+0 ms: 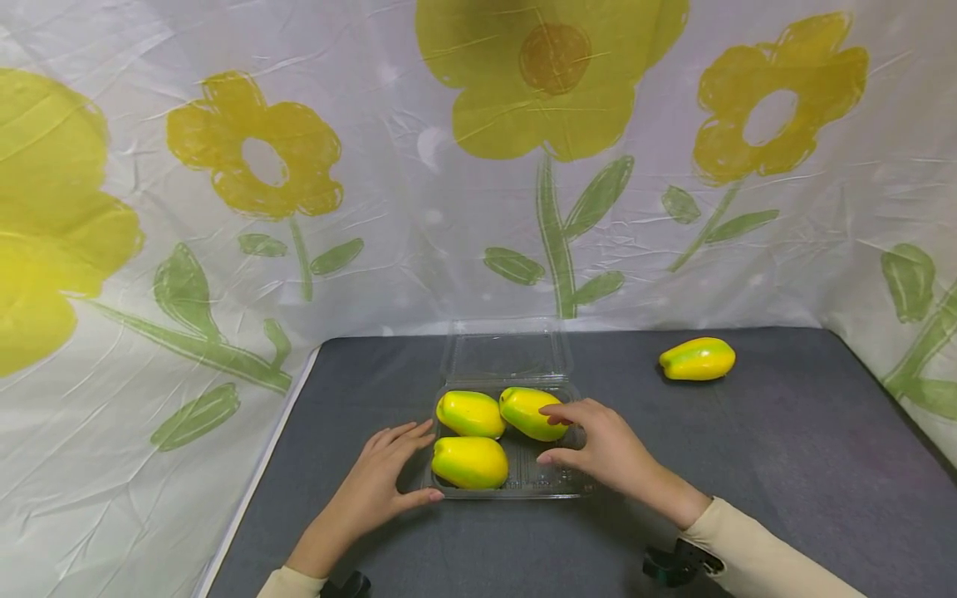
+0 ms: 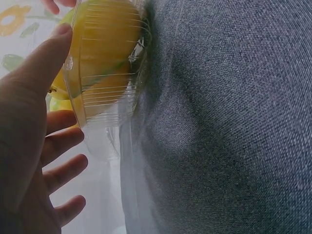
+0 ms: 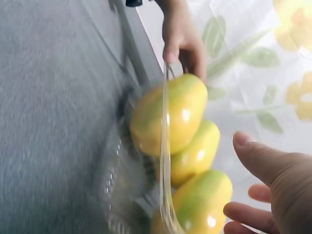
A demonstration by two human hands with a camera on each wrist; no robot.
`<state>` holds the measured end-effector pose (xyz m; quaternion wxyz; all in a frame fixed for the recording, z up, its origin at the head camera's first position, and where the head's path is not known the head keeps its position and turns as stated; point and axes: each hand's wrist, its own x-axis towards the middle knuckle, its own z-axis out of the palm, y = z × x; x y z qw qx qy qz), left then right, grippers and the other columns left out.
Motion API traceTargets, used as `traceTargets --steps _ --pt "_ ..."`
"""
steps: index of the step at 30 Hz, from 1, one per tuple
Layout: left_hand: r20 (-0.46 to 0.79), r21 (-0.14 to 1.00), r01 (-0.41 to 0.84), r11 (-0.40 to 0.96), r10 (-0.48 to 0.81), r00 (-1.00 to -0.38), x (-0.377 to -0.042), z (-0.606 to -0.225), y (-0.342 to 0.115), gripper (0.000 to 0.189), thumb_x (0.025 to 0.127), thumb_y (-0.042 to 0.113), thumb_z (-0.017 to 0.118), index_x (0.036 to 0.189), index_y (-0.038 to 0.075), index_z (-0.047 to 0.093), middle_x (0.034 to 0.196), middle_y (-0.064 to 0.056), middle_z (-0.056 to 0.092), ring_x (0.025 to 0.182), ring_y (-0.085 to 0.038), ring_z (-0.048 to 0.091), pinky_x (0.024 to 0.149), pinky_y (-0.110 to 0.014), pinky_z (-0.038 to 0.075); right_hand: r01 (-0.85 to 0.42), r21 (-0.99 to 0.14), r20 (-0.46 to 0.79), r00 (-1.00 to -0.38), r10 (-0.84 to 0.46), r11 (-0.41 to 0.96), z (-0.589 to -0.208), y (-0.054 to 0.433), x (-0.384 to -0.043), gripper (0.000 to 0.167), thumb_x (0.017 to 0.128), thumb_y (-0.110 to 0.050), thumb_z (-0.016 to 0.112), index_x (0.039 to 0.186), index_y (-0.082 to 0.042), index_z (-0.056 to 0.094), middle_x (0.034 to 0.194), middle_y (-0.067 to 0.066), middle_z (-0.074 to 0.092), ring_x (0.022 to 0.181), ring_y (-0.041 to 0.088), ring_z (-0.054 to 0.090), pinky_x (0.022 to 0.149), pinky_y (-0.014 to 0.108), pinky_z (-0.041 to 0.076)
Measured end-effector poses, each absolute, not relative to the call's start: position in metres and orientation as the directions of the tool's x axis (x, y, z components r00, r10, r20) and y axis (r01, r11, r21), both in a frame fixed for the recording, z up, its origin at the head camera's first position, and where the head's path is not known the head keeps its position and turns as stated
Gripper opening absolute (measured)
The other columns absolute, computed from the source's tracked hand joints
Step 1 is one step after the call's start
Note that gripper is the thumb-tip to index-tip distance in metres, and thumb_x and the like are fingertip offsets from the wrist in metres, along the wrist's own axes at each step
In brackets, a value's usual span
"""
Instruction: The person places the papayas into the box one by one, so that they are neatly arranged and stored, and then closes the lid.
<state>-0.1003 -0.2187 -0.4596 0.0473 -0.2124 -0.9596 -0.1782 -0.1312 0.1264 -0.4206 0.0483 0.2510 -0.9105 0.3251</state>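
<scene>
yellow-green fruits point(image 1: 469, 463): three inside clear container point(image 1: 516, 496), lone fruit point(image 1: 699, 359) out on table point(image 1: 785, 465), far right.
looks like the filling step, three of four in, front-right spot bare. neither hand grips anything: left hand point(image 1: 377, 477) has fingers spread at the container's left side, right hand point(image 1: 609, 444) has fingers loosely bent over the rear-right fruit point(image 1: 523, 411). next move likely calls for the right hand to reach out to the lone fruit, grasp it, lower it into the bare spot; lid point(image 1: 504, 353) lies open behind. hard to read: right hand hides part of the rear-right fruit and container's right edge, fingertip contact unclear; left thumb pressure on rim, can't tell; right wrist view crops the rear-right fruit.
</scene>
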Motion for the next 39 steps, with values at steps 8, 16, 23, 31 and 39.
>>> traceTargets --steps 8,16,23,31,39 --pt "0.162 0.323 0.427 0.845 0.395 -0.904 -0.1 -0.46 -0.22 0.085 0.074 0.067 0.072 0.142 0.019 0.055 0.155 0.006 0.045 0.142 -0.027 0.044 0.117 -0.061 0.032 -0.524 -0.524 0.32 -0.852 -0.414 0.672 -0.422 0.155 -0.137 0.062 0.07 -0.037 0.088 0.125 -0.016 0.068 0.112 -0.003 0.073 0.103 0.016 0.063 0.086 0.041 0.056" --pt "0.158 0.329 0.426 0.843 0.396 -0.905 -0.1 -0.46 -0.219 0.087 0.075 0.073 0.066 0.142 0.02 0.055 0.155 0.006 0.045 0.142 -0.027 0.043 0.117 -0.061 0.031 -0.547 -0.446 0.351 -0.835 -0.424 0.708 -0.427 0.187 -0.147 0.064 0.069 -0.034 0.089 0.126 -0.015 0.068 0.118 -0.001 0.071 0.107 0.021 0.061 0.087 0.046 0.056" --pt "0.157 0.319 0.424 0.848 0.394 -0.906 -0.101 -0.46 -0.219 0.09 0.074 0.077 0.061 0.143 0.02 0.054 0.155 0.005 0.045 0.143 -0.027 0.043 0.117 -0.059 0.032 -0.522 -0.421 0.318 -0.851 -0.418 0.742 -0.428 0.215 -0.159 0.065 0.071 -0.032 0.088 0.129 -0.015 0.066 0.121 0.006 0.068 0.111 0.028 0.06 0.093 0.053 0.053" --pt "0.14 0.322 0.412 0.852 0.388 -0.911 -0.101 -0.459 -0.219 0.09 0.074 0.077 0.061 0.143 0.02 0.054 0.156 0.006 0.044 0.143 -0.026 0.042 0.118 -0.06 0.031 -0.546 -0.362 0.342 -0.832 -0.437 0.756 -0.431 0.237 -0.174 0.067 0.069 -0.03 0.089 0.129 -0.013 0.065 0.12 0.01 0.068 0.113 0.034 0.059 0.094 0.056 0.051" --pt "0.139 0.325 0.414 0.851 0.389 -0.91 -0.1 -0.458 -0.219 0.089 0.074 0.075 0.064 0.143 0.019 0.054 0.156 0.005 0.045 0.143 -0.027 0.042 0.118 -0.06 0.031 -0.534 -0.343 0.326 -0.839 -0.435 0.773 -0.431 0.257 -0.186 0.068 0.069 -0.028 0.089 0.131 -0.015 0.064 0.125 0.014 0.064 0.114 0.034 0.054 0.087 0.054 0.052"
